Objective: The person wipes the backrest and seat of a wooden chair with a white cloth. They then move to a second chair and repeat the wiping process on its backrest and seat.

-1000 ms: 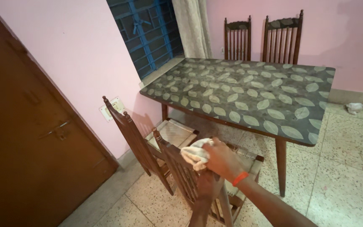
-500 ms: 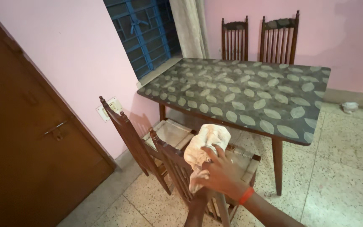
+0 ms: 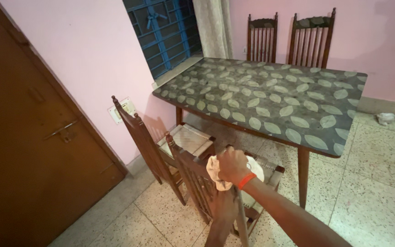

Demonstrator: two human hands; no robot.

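Cloth (image 3: 216,170) bunched in right hand (image 3: 232,165), clenched and pressed on near chair (image 3: 197,180) backrest top as if wiping; tabletop (image 3: 270,98) far. Left hand unseen.

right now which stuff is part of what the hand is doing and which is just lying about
In use:
right hand
pale cloth
near chair's back

Lying about:
leaf-patterned table
second near chair
two far chairs
white scrap on the floor
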